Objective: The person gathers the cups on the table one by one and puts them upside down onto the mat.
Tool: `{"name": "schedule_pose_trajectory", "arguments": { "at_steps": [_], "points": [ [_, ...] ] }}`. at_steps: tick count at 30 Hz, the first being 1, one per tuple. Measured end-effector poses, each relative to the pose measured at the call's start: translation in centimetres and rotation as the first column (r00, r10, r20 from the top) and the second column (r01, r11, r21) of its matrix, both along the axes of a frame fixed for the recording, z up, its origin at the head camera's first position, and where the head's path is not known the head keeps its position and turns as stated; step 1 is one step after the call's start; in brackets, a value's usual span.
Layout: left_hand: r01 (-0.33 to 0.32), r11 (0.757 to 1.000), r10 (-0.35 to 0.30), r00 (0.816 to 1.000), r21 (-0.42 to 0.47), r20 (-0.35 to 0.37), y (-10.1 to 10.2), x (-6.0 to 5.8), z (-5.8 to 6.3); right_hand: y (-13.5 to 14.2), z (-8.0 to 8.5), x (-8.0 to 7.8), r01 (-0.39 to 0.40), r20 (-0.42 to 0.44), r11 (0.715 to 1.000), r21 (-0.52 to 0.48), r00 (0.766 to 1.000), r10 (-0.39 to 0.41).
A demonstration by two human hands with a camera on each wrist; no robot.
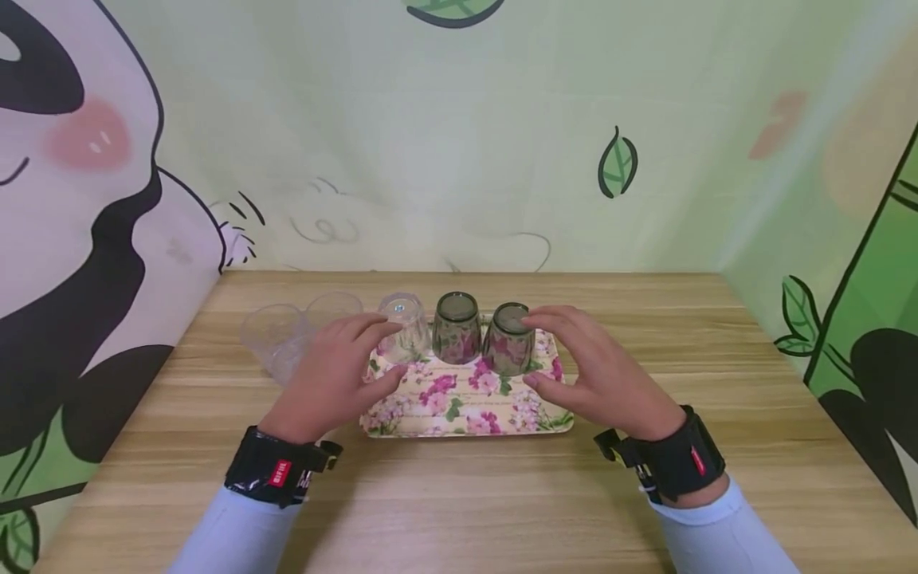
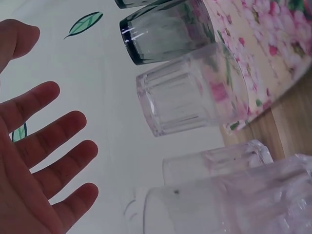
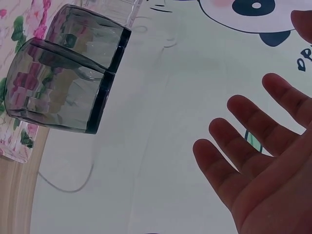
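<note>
Grip empty: we're holding left hand and right hand spread near clear glass and end smoked glass, judging light, level pinching safest.

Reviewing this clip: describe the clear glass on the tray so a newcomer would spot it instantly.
On the table lies a flowered tray. Its far side bears a row of three upturned glasses; take the leftmost glass. It is clear, unlike the two dark glasses to its right, and on the tray, unlike the other clear glasses.
</note>
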State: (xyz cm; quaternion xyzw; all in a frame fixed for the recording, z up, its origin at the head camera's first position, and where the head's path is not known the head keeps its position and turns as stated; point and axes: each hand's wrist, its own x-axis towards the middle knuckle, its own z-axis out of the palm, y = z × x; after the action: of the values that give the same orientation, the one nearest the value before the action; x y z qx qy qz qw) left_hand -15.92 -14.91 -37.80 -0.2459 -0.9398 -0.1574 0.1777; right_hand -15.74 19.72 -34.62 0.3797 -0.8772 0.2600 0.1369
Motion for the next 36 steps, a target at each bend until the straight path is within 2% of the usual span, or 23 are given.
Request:
{"name": "schedule_pose_trajectory", "arguments": {
  "at_steps": [12,18,26,36],
  "points": [
    [-0.067,0.998,0.067,0.998,-0.018,0.019,-2.4,0.2,-1.0,0.1,-0.4,-0.1,-0.017,-0.02,1.0,-0.014,1.0,0.016],
    [-0.094,0.995,0.095,0.995,0.04,-0.016,-4.1,0.4,-1.3,-0.1,-0.3,0.0,-0.014,-0.014,1.0,-0.01,1.0,0.014],
    [-0.13,0.991,0.131,0.991,0.012,-0.035,-5.4,0.7,-1.9,-0.1,-0.3,0.0,-0.007,0.024,1.0,-0.005,1.0,0.007],
    [-0.205,0.979,0.206,0.976,-0.017,0.069,-6.3,1.2,-1.9,-0.1,-0.3,0.0,-0.011,0.005,1.0,0.001,1.0,0.011]
  ]
}}
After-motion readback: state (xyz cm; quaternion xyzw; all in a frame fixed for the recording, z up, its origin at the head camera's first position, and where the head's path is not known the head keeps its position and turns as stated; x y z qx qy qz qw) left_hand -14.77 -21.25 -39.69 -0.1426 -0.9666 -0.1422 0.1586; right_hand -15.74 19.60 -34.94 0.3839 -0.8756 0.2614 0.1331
